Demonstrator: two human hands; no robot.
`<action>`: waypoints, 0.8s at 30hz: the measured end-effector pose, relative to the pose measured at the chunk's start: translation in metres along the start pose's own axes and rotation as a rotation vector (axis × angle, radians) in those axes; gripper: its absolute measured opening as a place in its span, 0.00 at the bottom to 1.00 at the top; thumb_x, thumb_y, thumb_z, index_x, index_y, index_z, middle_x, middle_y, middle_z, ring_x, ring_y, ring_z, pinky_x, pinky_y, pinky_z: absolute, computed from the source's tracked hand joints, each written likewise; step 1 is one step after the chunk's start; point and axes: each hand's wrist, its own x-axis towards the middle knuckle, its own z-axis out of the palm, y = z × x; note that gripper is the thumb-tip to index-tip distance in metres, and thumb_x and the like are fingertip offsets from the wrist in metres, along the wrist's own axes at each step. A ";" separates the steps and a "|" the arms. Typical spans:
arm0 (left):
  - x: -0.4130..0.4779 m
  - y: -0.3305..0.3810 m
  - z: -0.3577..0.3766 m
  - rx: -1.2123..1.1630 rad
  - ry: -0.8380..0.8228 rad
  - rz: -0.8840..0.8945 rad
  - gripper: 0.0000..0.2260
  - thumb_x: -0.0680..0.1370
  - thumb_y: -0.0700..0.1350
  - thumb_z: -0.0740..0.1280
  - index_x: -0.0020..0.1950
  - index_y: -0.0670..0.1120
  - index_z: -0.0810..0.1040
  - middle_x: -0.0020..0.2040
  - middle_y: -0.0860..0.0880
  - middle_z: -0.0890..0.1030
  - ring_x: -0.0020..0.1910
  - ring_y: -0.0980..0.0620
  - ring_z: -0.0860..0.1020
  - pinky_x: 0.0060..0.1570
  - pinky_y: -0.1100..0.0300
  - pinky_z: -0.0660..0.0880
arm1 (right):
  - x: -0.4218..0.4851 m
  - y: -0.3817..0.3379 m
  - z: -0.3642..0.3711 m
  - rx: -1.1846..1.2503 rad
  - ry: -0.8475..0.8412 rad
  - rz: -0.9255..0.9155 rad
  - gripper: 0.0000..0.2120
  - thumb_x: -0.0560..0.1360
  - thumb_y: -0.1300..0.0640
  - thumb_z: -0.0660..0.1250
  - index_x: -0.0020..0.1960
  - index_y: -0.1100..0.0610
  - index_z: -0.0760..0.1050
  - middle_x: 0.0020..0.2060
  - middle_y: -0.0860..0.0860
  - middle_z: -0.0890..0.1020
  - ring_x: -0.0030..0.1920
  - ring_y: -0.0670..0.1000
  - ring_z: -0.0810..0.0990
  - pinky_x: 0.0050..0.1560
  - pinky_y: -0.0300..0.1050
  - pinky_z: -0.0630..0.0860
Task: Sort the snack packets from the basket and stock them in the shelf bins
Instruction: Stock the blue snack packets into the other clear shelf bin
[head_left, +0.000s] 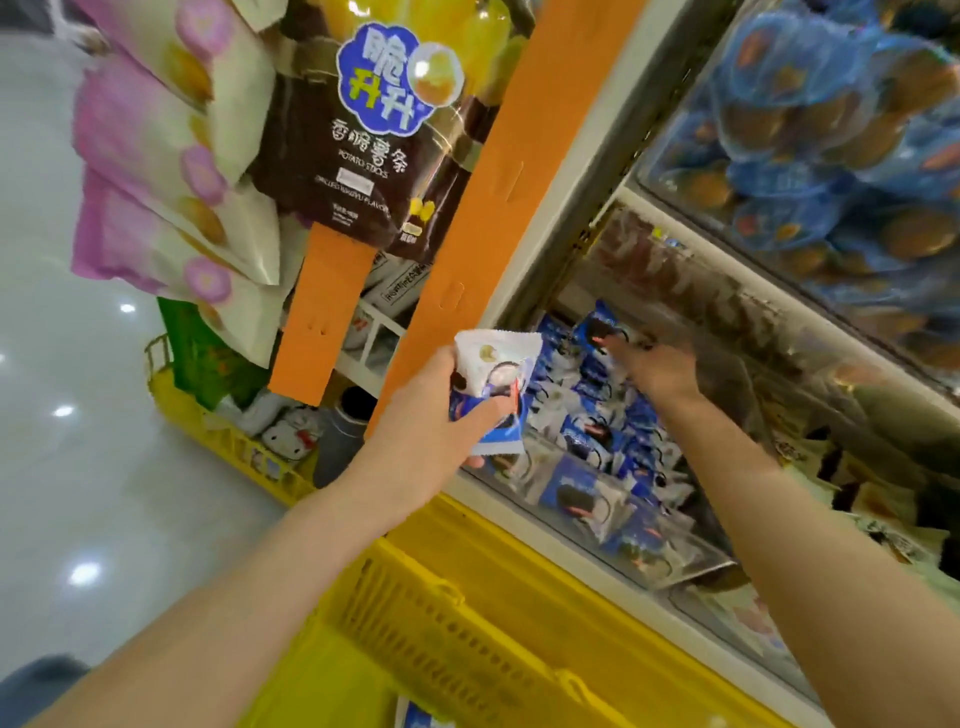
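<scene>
Our left hand (436, 415) pinches a blue-and-white snack packet (493, 379) (thumb across its front), with the yellow basket (467, 613) below it. Right of that grip, our right hand (652, 371) reaches among stocked packets (582, 493) in the shelf bin (693, 571); blur hides whether it grips.

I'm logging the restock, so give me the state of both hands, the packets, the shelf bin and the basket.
Left hand: grips blue and white snack packets, held up in the air.
Right hand: reaching into the bin onto the packets there; grip unclear.
Clear plastic shelf bin: nearly full of matching packets.
Yellow plastic lattice basket: below the bin, one packet showing inside.
</scene>
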 end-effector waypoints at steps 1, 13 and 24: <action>0.003 -0.002 -0.001 -0.002 -0.003 -0.008 0.17 0.76 0.46 0.66 0.64 0.53 0.69 0.57 0.54 0.77 0.48 0.60 0.78 0.34 0.68 0.77 | 0.012 -0.003 0.005 -0.030 0.008 -0.005 0.19 0.77 0.47 0.64 0.52 0.65 0.75 0.50 0.61 0.80 0.52 0.61 0.79 0.55 0.56 0.74; 0.021 -0.015 -0.005 -0.059 0.002 -0.034 0.13 0.74 0.48 0.68 0.58 0.55 0.72 0.51 0.57 0.80 0.46 0.64 0.80 0.36 0.68 0.78 | 0.094 0.003 0.057 0.024 0.088 -0.246 0.15 0.75 0.63 0.67 0.60 0.61 0.69 0.58 0.59 0.74 0.58 0.58 0.73 0.56 0.50 0.73; 0.015 -0.006 0.000 -0.043 -0.030 -0.017 0.13 0.74 0.47 0.68 0.56 0.53 0.71 0.53 0.57 0.79 0.48 0.65 0.79 0.35 0.67 0.78 | 0.078 -0.008 0.052 -0.336 0.152 -0.267 0.17 0.77 0.54 0.63 0.65 0.58 0.69 0.63 0.58 0.73 0.58 0.59 0.75 0.49 0.47 0.70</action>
